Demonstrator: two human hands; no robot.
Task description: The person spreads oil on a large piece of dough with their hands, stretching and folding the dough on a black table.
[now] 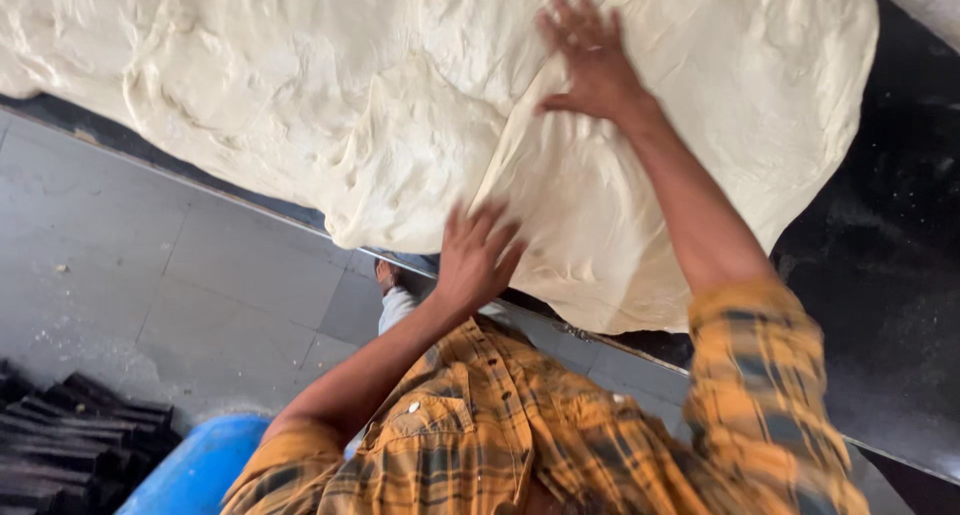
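**Two flat palms on a great sheet of dough**

A very large mass of pale dough (380, 105) lay spread over a dark tabletop (880, 275), covering most of it and reaching its near edge, where a thick fold sagged slightly over the rim. The person leaned over that edge in a yellow-and-black checked shirt (500, 425), sleeves pushed back to the elbow, likely to keep the cloth off the sticky surface.

Both hands were open, fingers spread, gripping nothing. The right hand (592, 60) lay palm-down well into the dough, arm stretched almost straight, at the top of a raised ridge where one layer lapped over another; the flat palm seemed suited to pressing that fold down over a wide area rather than pinching it. The left hand (478, 255) was nearer the body, at the overhanging fold by the tabletop's edge, fingers fanned against the dough as if to support or push that lip back; whether it pressed firmly or only touched could not be told, as the hand was blurred.

Below the tabletop was a grey tiled floor (150, 285). At the lower left stood a stack of dark ribbed pieces (70, 445), and beside it a rounded blue container (200, 470), only partly in view. No package, label or sign showed anywhere.
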